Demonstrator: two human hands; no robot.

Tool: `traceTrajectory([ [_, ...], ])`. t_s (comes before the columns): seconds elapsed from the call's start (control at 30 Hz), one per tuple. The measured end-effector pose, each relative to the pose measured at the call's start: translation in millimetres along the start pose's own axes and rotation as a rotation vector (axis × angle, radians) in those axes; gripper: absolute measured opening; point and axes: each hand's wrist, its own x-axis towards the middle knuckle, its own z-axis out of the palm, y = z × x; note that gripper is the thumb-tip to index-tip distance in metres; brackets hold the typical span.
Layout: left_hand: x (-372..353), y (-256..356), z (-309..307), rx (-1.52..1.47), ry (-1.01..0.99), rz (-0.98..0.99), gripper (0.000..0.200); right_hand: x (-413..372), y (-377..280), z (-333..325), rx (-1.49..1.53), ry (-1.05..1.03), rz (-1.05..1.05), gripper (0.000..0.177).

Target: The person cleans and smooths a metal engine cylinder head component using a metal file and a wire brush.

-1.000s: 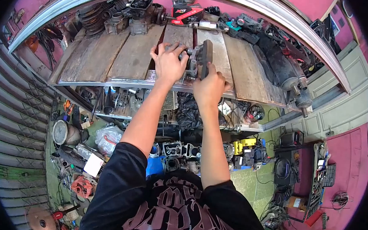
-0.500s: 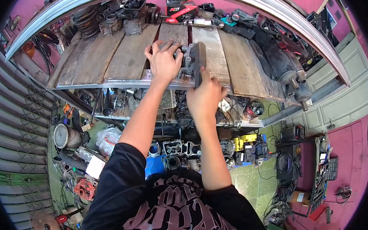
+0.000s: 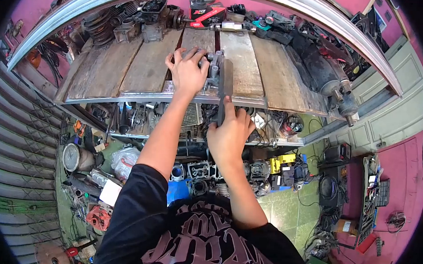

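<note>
Our right hand [image 3: 229,135] grasps a long, dark-grey, flat bar [image 3: 225,82]. Ahead-left, our left hand [image 3: 190,73] grips a grey cast-metal part [image 3: 214,70] at its thumb side, on the brown plank bench [image 3: 152,63]. We judge this rubbing; another stroke calls for firm bracing.

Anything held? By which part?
Right hand: dark bar, by its near end. Left hand: on the left side of the metal part; whether it grips is hidden.
</note>
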Motion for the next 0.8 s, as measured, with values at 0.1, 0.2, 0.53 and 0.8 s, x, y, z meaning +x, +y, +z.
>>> traceTrajectory([
  [0.1,-1.3,1.0,0.5,0.000,0.015,0.007,0.030,33.3,11.3,17.8,-0.001,0.019,0.022,0.068],
  [0.2,-0.4,-1.1,5.4,0.016,0.041,0.007,0.028,86.4,18.6,44.6,0.024,0.029,0.026,0.065],
  [0.53,-0.7,1.1,4.7,0.040,0.018,-0.001,0.029,10.3,6.7,12.9,0.035,0.027,-0.043,0.065],
  [0.8,1.0,-0.8,1.4,0.009,-0.014,0.012,0.054,-3.4,53.7,-8.1,0.212,0.092,-0.018,0.066],
])
